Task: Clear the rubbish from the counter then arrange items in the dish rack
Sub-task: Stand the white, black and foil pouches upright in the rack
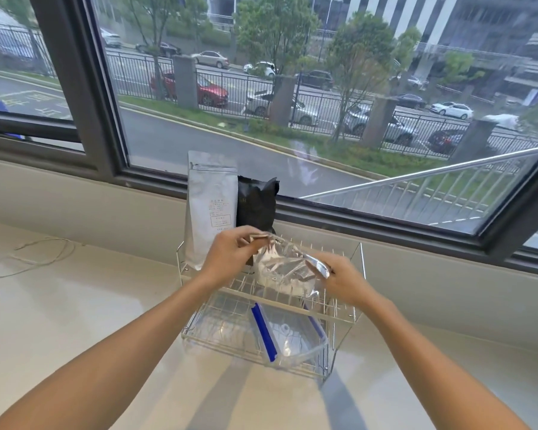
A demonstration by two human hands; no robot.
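At the centre of the frame both hands hold a crinkled silver foil pouch (284, 268) just above the upper tier of the 2-tier wire dish rack (348, 311); the left hand (230, 256) has its fingers (246, 240) pinched on the pouch's upper left corner, and the right hand (343, 282) grips its right sealed edge. The pouch looks light, thin and slick, slumping where unsupported, so the stiffer seams are probably the safest holds. Behind it, a tall white stand-up pouch (210, 206) and a black bag (255, 203) stand on the rack's far left. A clear plastic container with blue clips (292, 339) sits on the lower tier, above the pale table (75, 305)
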